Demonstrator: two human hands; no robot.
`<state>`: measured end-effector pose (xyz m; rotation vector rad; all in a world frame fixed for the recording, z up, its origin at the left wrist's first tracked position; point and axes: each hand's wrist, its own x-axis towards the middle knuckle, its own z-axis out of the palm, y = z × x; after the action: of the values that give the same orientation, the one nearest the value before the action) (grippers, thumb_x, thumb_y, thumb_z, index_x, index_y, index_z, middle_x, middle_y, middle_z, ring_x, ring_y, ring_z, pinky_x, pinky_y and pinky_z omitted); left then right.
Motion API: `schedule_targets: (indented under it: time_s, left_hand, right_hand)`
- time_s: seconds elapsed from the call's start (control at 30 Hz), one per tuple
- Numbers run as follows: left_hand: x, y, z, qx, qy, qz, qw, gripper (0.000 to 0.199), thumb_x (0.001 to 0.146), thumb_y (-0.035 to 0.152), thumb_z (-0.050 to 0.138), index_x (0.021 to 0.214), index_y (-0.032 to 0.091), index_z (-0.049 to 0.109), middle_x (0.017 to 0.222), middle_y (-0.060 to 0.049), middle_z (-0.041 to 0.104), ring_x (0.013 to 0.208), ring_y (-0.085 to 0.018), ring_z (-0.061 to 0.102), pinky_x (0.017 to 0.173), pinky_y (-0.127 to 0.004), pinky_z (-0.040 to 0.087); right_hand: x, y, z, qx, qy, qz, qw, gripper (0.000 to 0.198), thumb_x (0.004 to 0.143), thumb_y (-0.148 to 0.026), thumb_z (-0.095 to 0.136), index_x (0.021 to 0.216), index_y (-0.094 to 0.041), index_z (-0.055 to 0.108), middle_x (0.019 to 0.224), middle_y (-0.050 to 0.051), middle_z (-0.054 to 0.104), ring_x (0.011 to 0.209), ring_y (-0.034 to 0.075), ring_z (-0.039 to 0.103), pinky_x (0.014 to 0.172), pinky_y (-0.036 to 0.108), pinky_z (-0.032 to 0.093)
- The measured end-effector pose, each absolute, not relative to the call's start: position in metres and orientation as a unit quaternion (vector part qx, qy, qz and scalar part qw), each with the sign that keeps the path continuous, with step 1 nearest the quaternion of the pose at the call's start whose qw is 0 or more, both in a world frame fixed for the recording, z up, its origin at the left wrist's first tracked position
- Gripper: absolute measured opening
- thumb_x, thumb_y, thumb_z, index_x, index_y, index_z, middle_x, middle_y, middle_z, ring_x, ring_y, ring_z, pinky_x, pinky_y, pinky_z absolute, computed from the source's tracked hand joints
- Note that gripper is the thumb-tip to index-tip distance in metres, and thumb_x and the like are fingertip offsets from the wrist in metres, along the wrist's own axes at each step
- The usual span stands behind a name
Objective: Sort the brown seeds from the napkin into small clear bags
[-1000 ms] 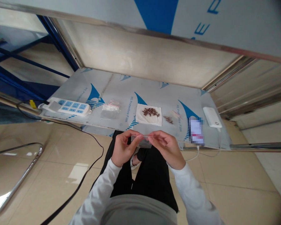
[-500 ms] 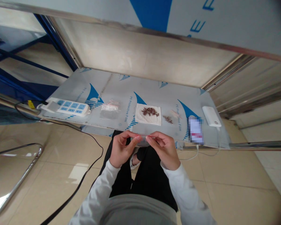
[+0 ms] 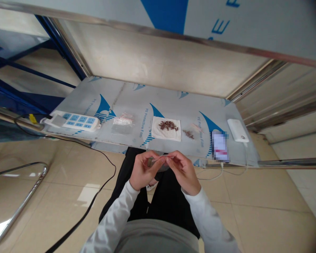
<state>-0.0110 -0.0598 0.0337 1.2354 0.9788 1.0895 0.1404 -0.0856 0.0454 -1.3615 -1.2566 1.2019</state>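
Observation:
A small clear zip bag with a reddish top strip (image 3: 162,167) is pinched between my two hands, just in front of the shelf edge and over my lap. My left hand (image 3: 144,171) grips it at the left with thumb and fingers closed. At its right side, my right hand (image 3: 183,173) pinches the strip, the two thumbs nearly touching. Beyond them a white cloth or tissue (image 3: 158,135) lies on the shelf, bearing a pile of small brown pieces (image 3: 169,125). To its right lies a clear bag with brown pieces inside (image 3: 189,134).
A stack of clear zip bags (image 3: 122,125) lies left of the cloth. Further left is a white power strip (image 3: 80,122). A phone (image 3: 219,147) and a white power bank (image 3: 237,130), both cabled, sit at the right. An upper shelf (image 3: 116,14) overhangs the back.
My hands have drawn closer together, the left one shifting right, and both have dropped slightly. The bag's strip, stretched straight before, is now mostly behind my fingers.

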Motion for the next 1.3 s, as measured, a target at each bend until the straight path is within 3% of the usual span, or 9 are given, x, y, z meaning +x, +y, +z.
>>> schedule_targets:
  time_s: [0.23, 0.37, 0.6, 0.7, 0.77, 0.87, 0.97, 1.17, 1.3]
  left_hand:
    - [-0.017, -0.054, 0.033, 0.604, 0.416, 0.406, 0.545, 0.024, 0.086, 0.033, 0.057, 0.084, 0.018, 0.075, 0.08, -0.006, 0.074, 0.072, -0.019, 0.067, 0.069, -0.028, 0.052]
    - [-0.018, -0.053, 0.032, 0.621, 0.435, 0.406, 0.51, 0.027, 0.085, 0.038, 0.058, 0.078, 0.019, 0.075, 0.072, -0.003, 0.072, 0.066, -0.018, 0.064, 0.069, -0.027, 0.05]
    - [-0.043, -0.019, 0.006, 0.547, 0.523, 0.436, 0.487, 0.06, 0.091, 0.056, 0.031, 0.086, 0.016, 0.075, 0.084, -0.008, 0.074, 0.075, -0.019, 0.064, 0.078, -0.031, 0.048]
    - [-0.073, 0.014, -0.017, 0.561, 0.614, 0.417, 0.366, 0.05, 0.088, 0.054, 0.041, 0.095, 0.014, 0.072, 0.088, -0.01, 0.073, 0.071, -0.019, 0.064, 0.072, -0.029, 0.048]
    - [-0.094, 0.035, -0.03, 0.562, 0.682, 0.38, 0.275, 0.043, 0.086, 0.046, 0.047, 0.105, 0.014, 0.068, 0.09, -0.01, 0.073, 0.073, -0.019, 0.065, 0.071, -0.029, 0.047]
    - [-0.114, 0.059, -0.043, 0.547, 0.754, 0.309, 0.192, 0.044, 0.082, 0.04, 0.055, 0.117, 0.014, 0.062, 0.09, -0.01, 0.072, 0.074, -0.02, 0.065, 0.075, -0.031, 0.047]
    - [-0.119, 0.073, -0.049, 0.553, 0.785, 0.235, 0.154, 0.056, 0.079, 0.044, 0.059, 0.126, 0.013, 0.055, 0.093, -0.013, 0.07, 0.086, -0.026, 0.065, 0.079, -0.035, 0.046]
    - [-0.11, 0.078, -0.059, 0.565, 0.795, 0.182, 0.121, 0.038, 0.084, 0.042, 0.053, 0.114, 0.022, 0.066, 0.109, -0.014, 0.064, 0.087, -0.028, 0.062, 0.071, -0.035, 0.044]
    - [-0.102, 0.063, -0.06, 0.578, 0.775, 0.246, 0.07, 0.033, 0.085, 0.038, 0.055, 0.11, 0.022, 0.069, 0.097, -0.01, 0.063, 0.078, -0.02, 0.06, 0.064, -0.028, 0.039]
  right_hand:
    - [0.146, -0.088, 0.038, -0.574, -0.499, 0.456, 0.461, 0.02, 0.084, -0.04, 0.062, 0.081, -0.02, 0.062, 0.078, 0.003, 0.068, 0.075, 0.018, 0.064, 0.073, 0.029, 0.051]
    - [0.145, -0.085, 0.041, -0.562, -0.495, 0.483, 0.454, 0.022, 0.08, -0.041, 0.066, 0.086, -0.019, 0.068, 0.084, 0.005, 0.072, 0.077, 0.019, 0.067, 0.073, 0.03, 0.053]
    - [0.188, -0.041, 0.04, -0.616, -0.405, 0.437, 0.515, 0.035, 0.07, -0.048, 0.072, 0.088, -0.018, 0.069, 0.073, 0.004, 0.072, 0.054, 0.015, 0.063, 0.05, 0.027, 0.05]
    - [0.239, 0.001, 0.019, -0.68, -0.358, 0.333, 0.546, 0.05, 0.065, -0.052, 0.072, 0.099, -0.015, 0.066, 0.078, 0.006, 0.071, 0.051, 0.014, 0.06, 0.052, 0.029, 0.05]
    - [0.271, 0.023, 0.001, -0.763, -0.326, 0.253, 0.497, 0.053, 0.066, -0.051, 0.07, 0.101, -0.012, 0.064, 0.08, 0.009, 0.069, 0.054, 0.016, 0.06, 0.058, 0.033, 0.05]
    - [0.302, 0.035, -0.018, -0.85, -0.356, 0.111, 0.371, 0.055, 0.064, -0.045, 0.071, 0.104, -0.009, 0.061, 0.089, 0.015, 0.067, 0.083, 0.027, 0.062, 0.075, 0.041, 0.047]
    - [0.306, 0.025, -0.025, -0.848, -0.403, 0.007, 0.343, 0.056, 0.069, -0.047, 0.066, 0.108, -0.007, 0.059, 0.096, 0.018, 0.064, 0.099, 0.031, 0.054, 0.085, 0.043, 0.041]
    - [0.266, -0.014, -0.029, -0.794, -0.483, 0.016, 0.369, 0.042, 0.075, -0.043, 0.055, 0.101, -0.012, 0.064, 0.091, 0.011, 0.062, 0.064, 0.017, 0.049, 0.076, 0.039, 0.044]
    - [0.218, -0.033, -0.022, -0.754, -0.505, 0.037, 0.418, 0.036, 0.079, -0.041, 0.055, 0.1, -0.013, 0.065, 0.094, 0.011, 0.062, 0.062, 0.016, 0.051, 0.065, 0.034, 0.047]
